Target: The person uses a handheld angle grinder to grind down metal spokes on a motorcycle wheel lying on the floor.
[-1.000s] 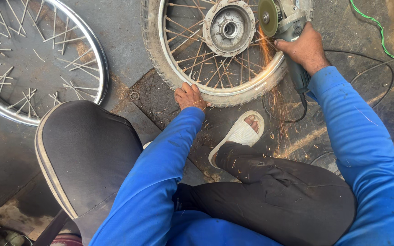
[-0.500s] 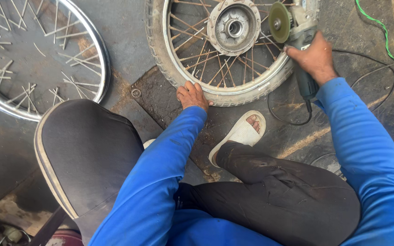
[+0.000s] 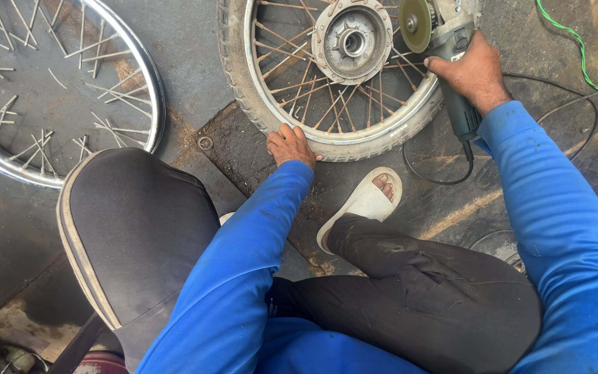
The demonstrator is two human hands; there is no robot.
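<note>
Nearest, at 6 o'clock: blue sleeves, dark trousers, and at 8 o'clock a black seat with a pale edge. Just beyond, mid-frame, a foot in a white sandal planted on the oily floor.

Next out, left hand pressed flat, fingers spread, on the tyre of the wheel at its 7 o'clock edge, gripping nothing, only steadying. Hands well apart. Right hand at 2 o'clock, clamped round the body of a grinder, disc raised beside the hub, no sparks showing, contact with any spoke impossible to tell. Black cord looping away at 3 o'clock; green cable farther out at 1 o'clock.

Wheel lying flat at 12 o'clock, tyre on, rusty spokes mostly in place between hub and rim. Judged from that: cutting barely begun or paused, most spokes left to deal with.

Farthest, at 10 o'clock: a second rim, bare and shiny, spokes loose and splayed, no hub visible.
</note>
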